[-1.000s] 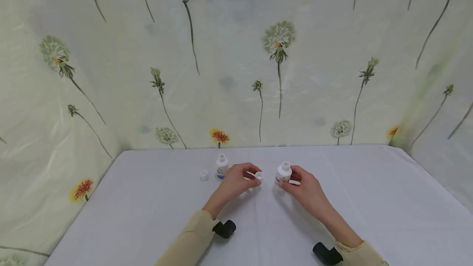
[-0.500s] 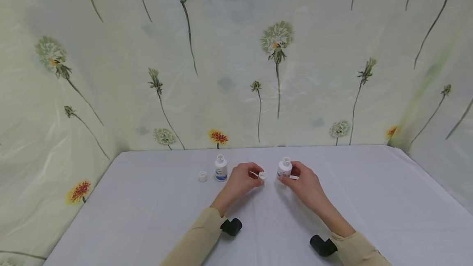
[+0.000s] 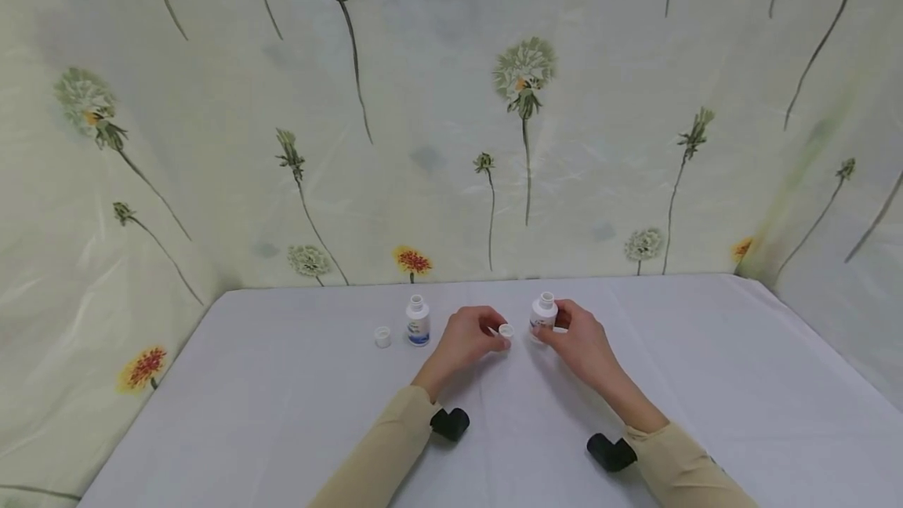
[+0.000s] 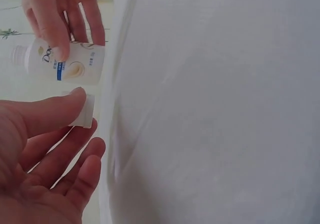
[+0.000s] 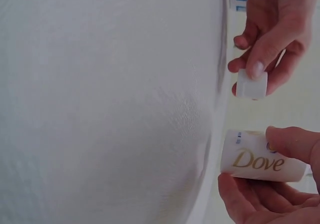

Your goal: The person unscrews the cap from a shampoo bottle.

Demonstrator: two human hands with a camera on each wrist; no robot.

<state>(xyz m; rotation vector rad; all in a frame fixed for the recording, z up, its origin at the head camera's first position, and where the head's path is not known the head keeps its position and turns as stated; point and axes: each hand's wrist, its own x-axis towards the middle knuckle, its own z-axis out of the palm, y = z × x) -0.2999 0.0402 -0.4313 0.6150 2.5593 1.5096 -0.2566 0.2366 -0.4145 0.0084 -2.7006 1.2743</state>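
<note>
Between thumb and fingers, my left hand (image 3: 467, 339) pinches a small white cap (image 3: 505, 331), its open side facing up. My right hand (image 3: 584, 342) grips a small white Dove bottle (image 3: 543, 310) around its body; the bottle is upright and its neck is bare. A short gap separates cap and bottle, seen also in the left wrist view, where the bottle (image 4: 90, 67) is above the cap (image 4: 86, 112). The right wrist view shows gold "Dove" lettering on the held bottle (image 5: 260, 170). Whether the bottle touches the cloth I cannot tell.
To the left of my left hand stands a second uncapped white bottle (image 3: 418, 323) with a blue band at its base. Beside it, further left, lies another white cap (image 3: 382, 337). A white cloth covers the table (image 3: 282, 398); a flower-printed curtain (image 3: 437, 116) hangs behind it.
My left hand has shifted right with the cap, closer to the held bottle. The right hand and bottle have moved slightly away from me. The second bottle, partly hidden before, is now in full view.
</note>
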